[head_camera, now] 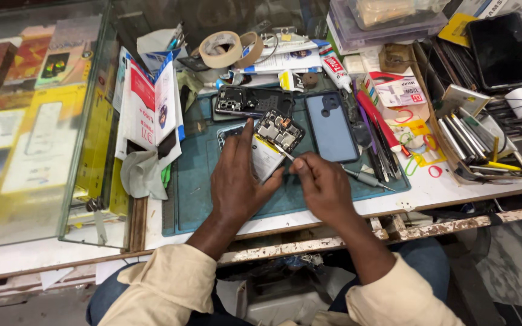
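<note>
My left hand (237,178) grips an opened phone (273,142) tilted up off the green work mat (194,181), its circuit board and white battery facing up. My right hand (323,184) pinches thin metal tweezers (284,153) whose tip touches the phone just below the board. A blue back cover (331,125) lies on the mat to the right of the phone. A black inner frame (252,101) with camera holes lies behind it.
A glass display case (37,121) stands at left. Folded packets and a cloth (146,121) lie beside the mat. Tape rolls (228,48), a glue tube (335,68), tools (382,136), a screwdriver (367,178) and a box of phone parts (484,127) crowd the back and right.
</note>
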Demonstrator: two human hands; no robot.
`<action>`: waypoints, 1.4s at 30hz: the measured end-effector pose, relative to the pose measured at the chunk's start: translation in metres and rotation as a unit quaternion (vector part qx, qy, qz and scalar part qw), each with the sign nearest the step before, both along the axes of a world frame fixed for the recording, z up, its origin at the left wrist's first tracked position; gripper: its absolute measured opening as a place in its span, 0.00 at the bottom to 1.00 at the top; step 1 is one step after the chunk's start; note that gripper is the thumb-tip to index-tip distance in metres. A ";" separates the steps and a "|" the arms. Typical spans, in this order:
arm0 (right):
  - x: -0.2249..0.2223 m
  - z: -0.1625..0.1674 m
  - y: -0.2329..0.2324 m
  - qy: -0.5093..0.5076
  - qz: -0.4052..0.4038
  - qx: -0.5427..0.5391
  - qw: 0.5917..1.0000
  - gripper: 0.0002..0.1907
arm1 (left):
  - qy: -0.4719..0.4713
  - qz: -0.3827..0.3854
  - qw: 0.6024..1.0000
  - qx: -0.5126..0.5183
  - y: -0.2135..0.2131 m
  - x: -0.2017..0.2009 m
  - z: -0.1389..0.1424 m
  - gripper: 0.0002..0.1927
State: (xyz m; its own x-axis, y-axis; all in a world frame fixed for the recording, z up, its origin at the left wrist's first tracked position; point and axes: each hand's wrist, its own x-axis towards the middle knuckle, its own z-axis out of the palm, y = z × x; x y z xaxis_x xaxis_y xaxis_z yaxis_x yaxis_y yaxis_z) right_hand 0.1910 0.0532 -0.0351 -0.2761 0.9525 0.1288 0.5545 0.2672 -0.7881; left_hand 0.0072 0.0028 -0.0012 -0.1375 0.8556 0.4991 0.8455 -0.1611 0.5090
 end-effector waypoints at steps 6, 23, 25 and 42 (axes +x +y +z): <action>0.010 0.002 0.025 0.170 0.175 -0.071 0.967 0.17 | -0.001 0.006 1.000 -0.011 0.002 0.001 0.001 0.56; 0.008 0.010 0.009 0.058 0.050 -0.024 0.997 0.18 | 0.019 -0.026 0.999 0.010 0.001 -0.002 -0.006 0.56; 0.009 0.010 0.010 0.059 0.064 -0.031 0.996 0.19 | 0.020 -0.026 0.999 0.006 0.002 -0.002 -0.007 0.56; 0.002 0.015 -0.008 0.024 0.015 0.335 0.942 0.07 | 0.035 -0.016 0.999 0.002 0.002 -0.001 -0.007 0.56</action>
State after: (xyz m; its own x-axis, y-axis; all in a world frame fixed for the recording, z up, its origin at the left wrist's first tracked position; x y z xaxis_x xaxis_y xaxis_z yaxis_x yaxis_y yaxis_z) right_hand 0.1930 0.0455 -0.0200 -0.2807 0.6452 0.7106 0.5061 0.7286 -0.4615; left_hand 0.0059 0.0052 -0.0081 -0.0750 0.8570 0.5098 0.8734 -0.1902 0.4483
